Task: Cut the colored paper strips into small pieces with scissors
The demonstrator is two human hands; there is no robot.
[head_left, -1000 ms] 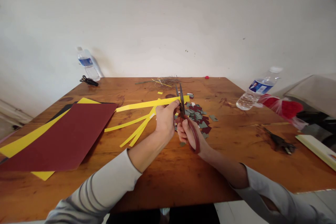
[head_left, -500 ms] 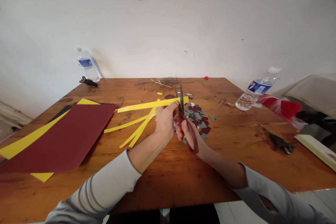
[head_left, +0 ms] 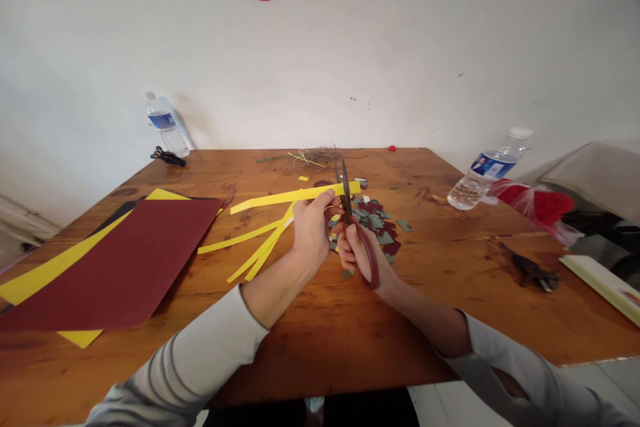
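Observation:
My left hand (head_left: 311, 223) pinches a long yellow paper strip (head_left: 270, 199) near its right end. In my right hand (head_left: 356, 250) is a pair of scissors (head_left: 345, 190) with dark reddish handles, pointing away from me. Its blades are slightly parted and straddle the strip just right of my left fingers, leaving a short end sticking out beyond them. Below and right of the blades lies a pile of small cut paper pieces (head_left: 375, 219), grey-green and dark red. More yellow strips (head_left: 265, 250) fan out on the table left of my left hand.
Dark red (head_left: 125, 260) and yellow sheets (head_left: 65, 267) lie at the left. Water bottles stand at the back left (head_left: 167, 125) and tilted at the right (head_left: 490, 170). Dark pliers-like tools (head_left: 533, 270), a red bundle in plastic (head_left: 537, 205) and thin wires (head_left: 320, 159) are around the table (head_left: 300, 360).
The yellow strip has shifted slightly to the right through the scissors, its left end moving with it. The scissors and both hands have barely moved.

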